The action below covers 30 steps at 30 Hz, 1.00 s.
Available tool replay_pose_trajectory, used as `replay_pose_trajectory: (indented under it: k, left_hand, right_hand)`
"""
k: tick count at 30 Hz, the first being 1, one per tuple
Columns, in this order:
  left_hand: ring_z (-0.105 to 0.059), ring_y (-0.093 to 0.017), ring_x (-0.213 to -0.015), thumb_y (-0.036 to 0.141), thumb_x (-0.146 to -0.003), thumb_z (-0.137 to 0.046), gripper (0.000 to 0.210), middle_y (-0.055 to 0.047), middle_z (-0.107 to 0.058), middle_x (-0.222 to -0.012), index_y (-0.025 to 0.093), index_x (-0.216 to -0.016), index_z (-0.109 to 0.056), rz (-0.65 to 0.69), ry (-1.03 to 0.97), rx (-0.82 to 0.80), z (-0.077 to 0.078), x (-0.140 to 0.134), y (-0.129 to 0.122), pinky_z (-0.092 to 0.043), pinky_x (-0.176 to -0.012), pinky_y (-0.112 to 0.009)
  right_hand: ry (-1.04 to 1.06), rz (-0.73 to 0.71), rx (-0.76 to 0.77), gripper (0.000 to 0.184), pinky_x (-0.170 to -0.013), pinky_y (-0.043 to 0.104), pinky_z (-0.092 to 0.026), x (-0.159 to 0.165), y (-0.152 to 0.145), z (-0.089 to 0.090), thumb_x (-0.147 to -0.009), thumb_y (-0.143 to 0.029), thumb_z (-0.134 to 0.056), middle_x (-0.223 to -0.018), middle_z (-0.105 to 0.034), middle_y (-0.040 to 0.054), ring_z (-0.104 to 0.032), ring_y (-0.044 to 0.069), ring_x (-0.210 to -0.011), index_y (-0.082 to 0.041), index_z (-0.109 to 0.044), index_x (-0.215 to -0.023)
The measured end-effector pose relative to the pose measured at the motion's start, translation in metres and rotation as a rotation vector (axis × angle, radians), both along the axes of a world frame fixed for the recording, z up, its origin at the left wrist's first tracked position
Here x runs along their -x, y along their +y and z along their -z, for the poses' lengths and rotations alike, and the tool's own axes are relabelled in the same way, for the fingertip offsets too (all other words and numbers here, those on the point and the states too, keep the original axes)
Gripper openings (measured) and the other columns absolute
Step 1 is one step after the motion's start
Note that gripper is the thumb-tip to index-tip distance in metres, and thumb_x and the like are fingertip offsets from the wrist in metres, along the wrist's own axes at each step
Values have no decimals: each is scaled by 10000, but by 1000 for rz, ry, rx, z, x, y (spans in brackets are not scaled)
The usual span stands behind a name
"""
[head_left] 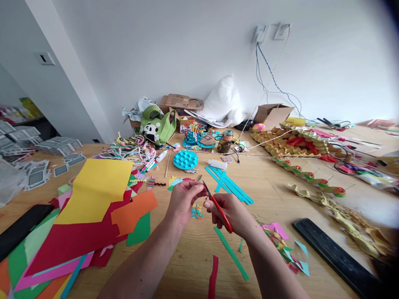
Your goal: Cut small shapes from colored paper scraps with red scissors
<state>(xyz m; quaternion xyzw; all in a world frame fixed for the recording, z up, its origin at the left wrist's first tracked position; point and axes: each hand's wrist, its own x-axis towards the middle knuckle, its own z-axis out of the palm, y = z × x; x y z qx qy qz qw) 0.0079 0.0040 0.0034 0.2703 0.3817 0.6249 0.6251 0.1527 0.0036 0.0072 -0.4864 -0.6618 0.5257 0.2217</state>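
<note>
Red-handled scissors [220,211] are gripped in my right hand [229,209], their dark blades pointing up and left. The fingertips of my left hand [186,198] are pinched together right beside the blades. A tiny reddish bit shows between the hands, too small to name for sure. Beneath them lies a little heap of blue, orange and yellow paper snippets [197,211]. A green paper strip [231,253] and a red paper strip [213,276] lie on the table nearer to me. Behind my right hand are several blue paper strips [233,187].
Coloured paper sheets [93,191] cover the left side. A black phone [330,253] lies at right, near paper scraps [277,241]. Further back are a blue scalloped disc [185,159], a white bottle [217,164], a jar [225,142], a green panda bag [158,126] and egg cartons [277,145].
</note>
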Motion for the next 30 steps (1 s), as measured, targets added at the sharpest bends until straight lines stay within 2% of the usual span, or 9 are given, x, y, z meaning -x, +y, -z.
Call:
replay_pose_trajectory:
  k: [8, 18, 30]
  left_hand:
    - [-618, -131, -584, 196, -562, -774, 152, -31, -669, -616, 107, -650, -688, 37, 11, -7, 1, 1, 0, -496, -644, -273]
    - [-631, -132, -604, 181, -566, -764, 121, -22, -661, -612, 113, -636, -693, 66, 24, -20, 2, 2, 0, -498, -670, -269]
    - [-623, -128, -584, 177, -559, -773, 135, -33, -670, -622, 105, -632, -685, 57, -13, 3, -1, 2, 0, -499, -643, -265]
  right_hand:
    - [-13, 7, -13, 414, -357, 171, -339, -1, -1, 0, -779, -552, -605, -505, -585, 2, -554, 110, -394, -169, -510, -650]
    - [-9, -7, -33, 415, -393, 189, -379, -3, 0, -1, -764, -553, -620, -527, -587, 3, -557, 112, -414, -168, -514, -654]
    - [5, 4, 9, 459, -346, 162, -334, -1, -1, -4, -738, -597, -625, -488, -568, -4, -536, 97, -381, -166, -502, -640]
